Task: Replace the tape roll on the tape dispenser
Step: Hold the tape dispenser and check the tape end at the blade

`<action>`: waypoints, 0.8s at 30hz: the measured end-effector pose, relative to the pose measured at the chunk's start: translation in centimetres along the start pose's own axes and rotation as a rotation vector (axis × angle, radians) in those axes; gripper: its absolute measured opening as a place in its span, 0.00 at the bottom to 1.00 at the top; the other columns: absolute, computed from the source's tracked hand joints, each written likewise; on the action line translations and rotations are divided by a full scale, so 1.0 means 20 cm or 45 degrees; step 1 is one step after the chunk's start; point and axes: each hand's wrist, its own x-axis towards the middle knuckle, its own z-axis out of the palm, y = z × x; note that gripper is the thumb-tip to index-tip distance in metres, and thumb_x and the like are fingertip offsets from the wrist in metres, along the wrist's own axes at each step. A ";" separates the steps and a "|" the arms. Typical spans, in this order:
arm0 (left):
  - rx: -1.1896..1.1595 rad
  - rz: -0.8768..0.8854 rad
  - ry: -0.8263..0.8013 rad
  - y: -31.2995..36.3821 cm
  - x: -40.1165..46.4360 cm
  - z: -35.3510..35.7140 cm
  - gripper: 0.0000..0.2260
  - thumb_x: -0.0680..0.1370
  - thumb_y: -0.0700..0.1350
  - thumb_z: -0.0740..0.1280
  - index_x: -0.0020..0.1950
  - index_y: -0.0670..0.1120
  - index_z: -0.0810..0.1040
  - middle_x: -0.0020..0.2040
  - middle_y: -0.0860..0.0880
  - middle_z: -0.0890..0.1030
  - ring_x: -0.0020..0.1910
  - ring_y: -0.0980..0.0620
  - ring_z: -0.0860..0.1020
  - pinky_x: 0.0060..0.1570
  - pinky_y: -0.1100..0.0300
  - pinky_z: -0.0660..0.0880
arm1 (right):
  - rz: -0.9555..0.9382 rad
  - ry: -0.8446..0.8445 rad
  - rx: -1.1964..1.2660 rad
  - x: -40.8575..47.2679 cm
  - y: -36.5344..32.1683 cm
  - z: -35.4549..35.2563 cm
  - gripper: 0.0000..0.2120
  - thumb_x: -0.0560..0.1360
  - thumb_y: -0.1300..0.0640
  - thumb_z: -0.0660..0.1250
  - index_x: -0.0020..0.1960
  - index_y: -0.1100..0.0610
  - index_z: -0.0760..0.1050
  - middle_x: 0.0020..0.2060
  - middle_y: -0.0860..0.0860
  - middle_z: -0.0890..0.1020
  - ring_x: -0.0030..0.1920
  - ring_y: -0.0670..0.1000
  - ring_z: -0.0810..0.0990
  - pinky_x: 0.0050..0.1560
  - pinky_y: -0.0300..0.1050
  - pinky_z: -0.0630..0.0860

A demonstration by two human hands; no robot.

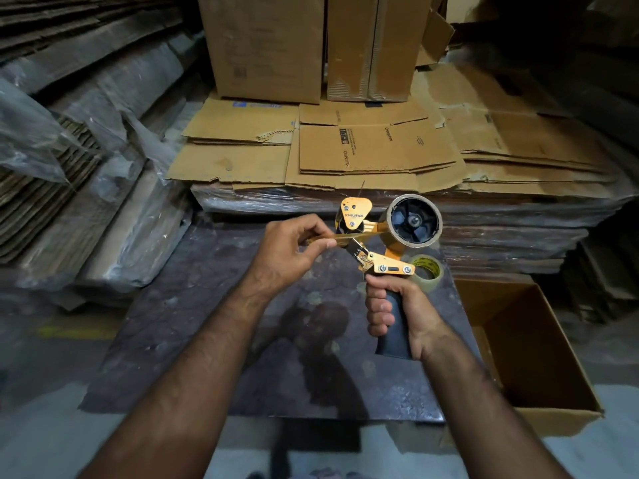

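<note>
The person holds the tape dispenser (375,243) above a dark, stained mat (207,340). The right hand (397,316) is closed fully around the black handle below the orange metal frame. The left hand (294,250), just left of the dispenser, pinches the free tape end (332,236) between thumb and fingers. The strip runs flat from the mounted roll (414,220) at the dispenser's upper right, across the frame.

It seems the step is threading the tape. To do it well, the strip should stay stretched and untwisted, with the sticky side facing away from the frame, and go under the roller, then past the toothed blade (364,261), which looks sharp.

The mounted roll is thin, mostly brown core on a black spoked hub. A second, clear and glossy roll (427,271) lies on the mat just behind the dispenser. At the right of the dispenser stands an open cardboard box (539,357).
</note>
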 end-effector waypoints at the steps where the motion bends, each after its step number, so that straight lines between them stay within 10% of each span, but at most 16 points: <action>1: 0.048 0.018 -0.018 -0.01 0.01 -0.01 0.02 0.75 0.41 0.75 0.47 0.45 0.84 0.43 0.53 0.86 0.45 0.56 0.84 0.49 0.54 0.82 | 0.000 -0.002 -0.012 0.00 0.00 0.00 0.14 0.70 0.55 0.71 0.32 0.52 0.67 0.22 0.46 0.68 0.19 0.44 0.64 0.21 0.38 0.65; 24: 0.398 0.236 0.069 0.17 0.04 0.20 0.15 0.74 0.55 0.71 0.58 0.53 0.84 0.52 0.50 0.73 0.55 0.51 0.71 0.54 0.49 0.69 | 0.058 -0.025 0.062 -0.07 -0.12 -0.09 0.13 0.73 0.56 0.69 0.33 0.52 0.68 0.22 0.44 0.68 0.19 0.43 0.65 0.21 0.37 0.66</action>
